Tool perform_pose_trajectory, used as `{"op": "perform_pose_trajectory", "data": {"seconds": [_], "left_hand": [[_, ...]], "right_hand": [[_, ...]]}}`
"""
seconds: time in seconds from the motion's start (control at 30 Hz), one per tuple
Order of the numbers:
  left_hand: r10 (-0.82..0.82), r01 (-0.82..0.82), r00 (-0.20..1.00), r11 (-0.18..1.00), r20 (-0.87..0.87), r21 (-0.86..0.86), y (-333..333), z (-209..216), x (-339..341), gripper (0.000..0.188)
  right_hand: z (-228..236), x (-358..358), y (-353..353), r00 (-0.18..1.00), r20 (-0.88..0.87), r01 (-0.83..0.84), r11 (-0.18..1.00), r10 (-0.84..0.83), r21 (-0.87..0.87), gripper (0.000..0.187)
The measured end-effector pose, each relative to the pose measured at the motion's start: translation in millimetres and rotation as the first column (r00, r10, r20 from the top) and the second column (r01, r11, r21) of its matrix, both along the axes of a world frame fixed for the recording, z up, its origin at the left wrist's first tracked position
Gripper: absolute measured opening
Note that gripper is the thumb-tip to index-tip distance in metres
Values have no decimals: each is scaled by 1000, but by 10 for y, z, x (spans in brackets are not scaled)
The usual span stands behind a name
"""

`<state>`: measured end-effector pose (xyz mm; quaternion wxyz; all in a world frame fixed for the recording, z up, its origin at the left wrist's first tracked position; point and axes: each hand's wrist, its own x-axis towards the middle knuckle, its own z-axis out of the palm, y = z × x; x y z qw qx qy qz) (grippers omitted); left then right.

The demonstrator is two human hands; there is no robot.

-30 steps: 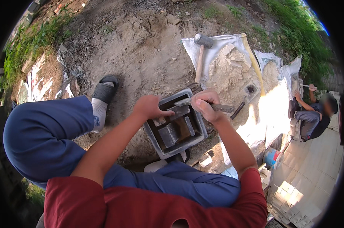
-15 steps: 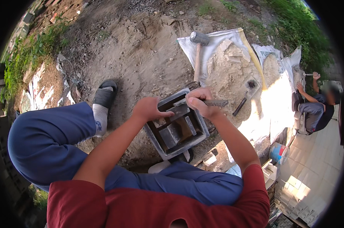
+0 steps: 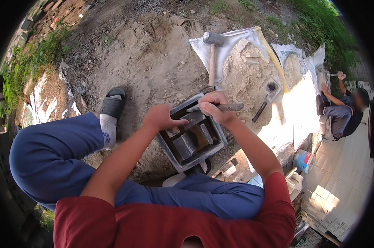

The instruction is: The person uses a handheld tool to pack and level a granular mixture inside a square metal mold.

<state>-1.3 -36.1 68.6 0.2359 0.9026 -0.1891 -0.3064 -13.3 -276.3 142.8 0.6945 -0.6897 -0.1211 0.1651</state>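
Observation:
A dark metal box mould (image 3: 205,157) stands tilted in front of my legs, with rectangular blocks and bars inside it. My left hand (image 3: 159,118) grips its left rim, thumb laid over a dark flat block (image 3: 193,120) inside; the other fingers are mostly hidden. At the far right corner of the mould, my right hand (image 3: 215,106) is closed round a narrow bar-shaped hand tool (image 3: 232,107). The tool's dark end sticks out to the right, and a paler flat end points left over the mould.
A mallet (image 3: 213,39) lies on a white sack (image 3: 199,46) beside a heap of pale sand (image 3: 240,66). A dark-handled trowel (image 3: 259,111) rests by the heap. A bucket (image 3: 304,161) stands at the right; beyond it another person (image 3: 339,113) sits.
My right hand and the tool have shifted slightly left and away from me. My left hand stays on the mould. The whole view has moved a little.

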Motion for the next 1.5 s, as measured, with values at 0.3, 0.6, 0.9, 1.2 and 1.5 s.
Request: {"op": "perform_pose_trajectory", "data": {"seconds": [0.3, 0.6, 0.9, 1.2, 1.5], "left_hand": [[-16, 14, 999, 999, -31, -51, -59, 84, 16, 82], [411, -377, 889, 907, 201, -189, 53, -143, -200, 56], [915, -923, 384, 376, -119, -85, 255, -843, -375, 55], [846, -850, 509, 465, -157, -250, 173, -458, -320, 53], [855, -866, 478, 422, -202, -268, 184, -518, -325, 54]], "right_hand": [[219, 12, 12, 995, 80, -56, 998, 58, -23, 34], [320, 64, -8, 960, 241, -99, 977, 144, -190, 31], [861, -22, 303, 976, 196, -94, 995, 96, -22, 29], [653, -122, 364, 951, 279, -84, 982, 130, -171, 18], [542, -240, 542, 983, 148, -87, 984, 110, -153, 28]]}}
